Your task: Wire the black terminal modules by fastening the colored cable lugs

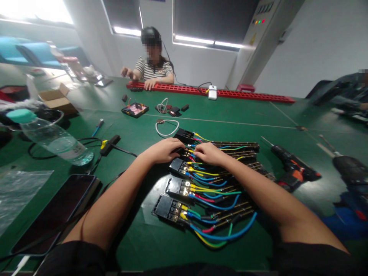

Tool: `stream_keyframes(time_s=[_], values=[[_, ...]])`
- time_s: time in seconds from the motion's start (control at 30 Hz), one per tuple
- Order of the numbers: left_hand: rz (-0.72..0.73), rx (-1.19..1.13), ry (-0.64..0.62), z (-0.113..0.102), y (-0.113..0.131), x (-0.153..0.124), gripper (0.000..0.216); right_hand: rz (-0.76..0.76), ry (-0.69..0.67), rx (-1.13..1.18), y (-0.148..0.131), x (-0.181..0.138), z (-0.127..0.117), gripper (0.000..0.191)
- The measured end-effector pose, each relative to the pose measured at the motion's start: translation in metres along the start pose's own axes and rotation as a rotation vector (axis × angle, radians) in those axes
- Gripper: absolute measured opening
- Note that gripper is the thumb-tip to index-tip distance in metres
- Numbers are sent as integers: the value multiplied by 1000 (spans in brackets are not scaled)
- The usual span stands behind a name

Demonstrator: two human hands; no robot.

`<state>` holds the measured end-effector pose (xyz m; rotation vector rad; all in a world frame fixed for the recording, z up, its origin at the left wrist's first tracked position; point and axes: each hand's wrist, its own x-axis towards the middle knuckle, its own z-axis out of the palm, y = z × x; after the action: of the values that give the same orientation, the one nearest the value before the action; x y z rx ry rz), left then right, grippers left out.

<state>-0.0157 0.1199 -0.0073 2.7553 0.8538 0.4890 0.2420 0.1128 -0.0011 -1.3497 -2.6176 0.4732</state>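
Observation:
Several black socket modules with coloured wires lie in a column on the green table. My left hand point(168, 150) is closed around the black module second from the far end, and its fingers hide most of that module. Fingers bent, my right hand point(209, 154) pinches at the wire ends beside the module's terminals; the exact fingertip contact is small and partly hidden. Beyond my hands sits the farthest module point(184, 135). Nearer to me are a third module point(178, 167), a fourth module point(176, 186) and the nearest module point(166, 209), with yellow, blue, green and red wires point(235, 234) running right to slim black strips.
A cordless screwdriver point(293, 168) and a second power tool point(349, 168) lie at right. On the left are a water bottle point(61, 143), a phone point(54, 214) and a black cable point(126, 151). Across the table a person point(155, 69) handles a long red frame point(184, 89).

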Motion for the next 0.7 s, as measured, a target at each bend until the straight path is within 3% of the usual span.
stream_keyframes(time_s=[0.7], values=[[29, -29, 13, 3, -4, 2, 44, 6, 61, 8, 1, 7, 8, 12]])
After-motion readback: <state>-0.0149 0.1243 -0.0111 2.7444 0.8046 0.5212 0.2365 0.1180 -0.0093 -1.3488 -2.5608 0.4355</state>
